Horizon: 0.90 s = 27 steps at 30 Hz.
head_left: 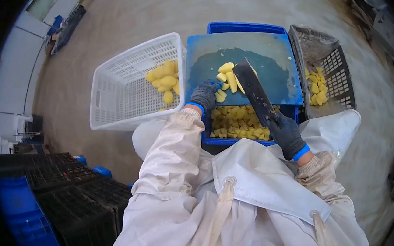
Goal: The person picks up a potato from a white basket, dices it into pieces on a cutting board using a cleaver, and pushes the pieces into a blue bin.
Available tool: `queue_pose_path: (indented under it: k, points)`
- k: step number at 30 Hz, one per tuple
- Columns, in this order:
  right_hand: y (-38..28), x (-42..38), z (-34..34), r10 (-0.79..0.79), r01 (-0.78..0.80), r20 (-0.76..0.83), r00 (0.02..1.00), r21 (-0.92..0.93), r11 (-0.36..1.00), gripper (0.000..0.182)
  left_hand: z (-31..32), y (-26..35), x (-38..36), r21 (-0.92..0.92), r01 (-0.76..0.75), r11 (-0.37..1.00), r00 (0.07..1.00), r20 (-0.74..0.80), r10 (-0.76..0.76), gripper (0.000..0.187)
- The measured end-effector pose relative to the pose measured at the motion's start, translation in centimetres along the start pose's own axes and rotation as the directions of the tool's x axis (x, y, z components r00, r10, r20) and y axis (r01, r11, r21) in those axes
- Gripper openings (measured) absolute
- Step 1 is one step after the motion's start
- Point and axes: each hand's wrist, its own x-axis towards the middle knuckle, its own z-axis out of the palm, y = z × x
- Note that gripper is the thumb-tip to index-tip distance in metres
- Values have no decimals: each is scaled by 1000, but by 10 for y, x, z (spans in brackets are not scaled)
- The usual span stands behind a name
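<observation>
My right hand (286, 134), in a dark glove, is closed round the handle of a wide-bladed knife (256, 92). The blade points up and left over the blue cutting board (265, 46). At the board's left part my left hand (205, 95), gloved too, rests beside cut potato pieces (221, 95); its fingers are bent and partly hidden, so its hold is unclear. Longer potato pieces (232, 80) lie between the left hand and the blade. Below the board's near edge, a blue crate (213, 141) holds many potato chunks (239, 121).
A white basket (105, 91) with whole peeled potatoes (167, 81) stands left of the board. On the right is a dark crate (342, 75) with potato pieces (316, 86). Black crates (81, 194) are stacked at lower left.
</observation>
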Motion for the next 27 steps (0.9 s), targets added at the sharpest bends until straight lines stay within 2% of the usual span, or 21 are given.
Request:
queue_pose_path:
  k: [2, 3, 5, 6, 8, 9, 13, 15, 19, 21, 22, 23, 24, 25, 27]
  points:
    - [1, -6, -3, 49, -53, 92, 995, 38, 998, 26, 0, 3, 1, -40, 147, 988, 988, 58, -145, 41]
    - [2, -9, 0, 53, -57, 91, 994, 42, 997, 26, 10, 6, -2, -37, 144, 989, 988, 62, -142, 41]
    - [2, -10, 12, 31, -24, 127, 991, -51, 998, 26, 39, 17, -10, -32, 384, 923, 913, -134, -385, 36]
    - [1, -10, 17, 31, -25, 127, 991, -50, 998, 26, 41, 25, -12, -31, 385, 922, 913, -133, -385, 36]
    - [-4, -7, 26, 3, 17, 173, 985, -116, 993, 27, 41, 36, -14, -144, 471, 870, 856, -165, -490, 34]
    - [-12, -6, 25, -9, 20, 162, 987, -67, 998, 26, 35, 41, -16, -226, 473, 851, 846, -152, -511, 33]
    - [-24, 6, 33, 35, -9, 209, 977, -123, 992, 25, 34, 47, -17, -254, 497, 830, 820, -176, -544, 32]
    - [-15, 13, 49, 40, 30, 309, 950, -220, 975, 24, 33, 48, -17, -257, 535, 805, 805, -133, -578, 33]
    - [-12, 6, 41, 9, 38, 284, 959, -160, 986, 26, 35, 37, -18, -275, 483, 831, 850, -80, -520, 42]
    - [-13, -7, 19, 35, -35, 127, 991, -3, 999, 27, 40, 30, -19, 41, 336, 941, 882, -365, -299, 54]
    - [-7, -11, 14, 43, -43, 133, 990, -7, 999, 27, 27, 35, -16, 35, 336, 941, 884, -357, -303, 54]
    - [1, -14, 9, 66, -75, 101, 993, 92, 993, 26, 10, 35, -6, -32, 390, 920, 912, -126, -391, 61]
    - [9, -14, 4, 86, -97, 64, 994, 192, 977, 26, -8, 38, 1, -80, 451, 889, 890, 109, -442, 67]
    - [21, -15, 7, 141, -139, 7, 990, 217, 966, 24, -11, 40, 4, -88, 431, 898, 897, 145, -417, 68]
    - [38, -17, 11, 185, -180, 2, 983, 244, 953, 24, -5, 47, 3, -60, 423, 904, 900, 147, -411, 69]
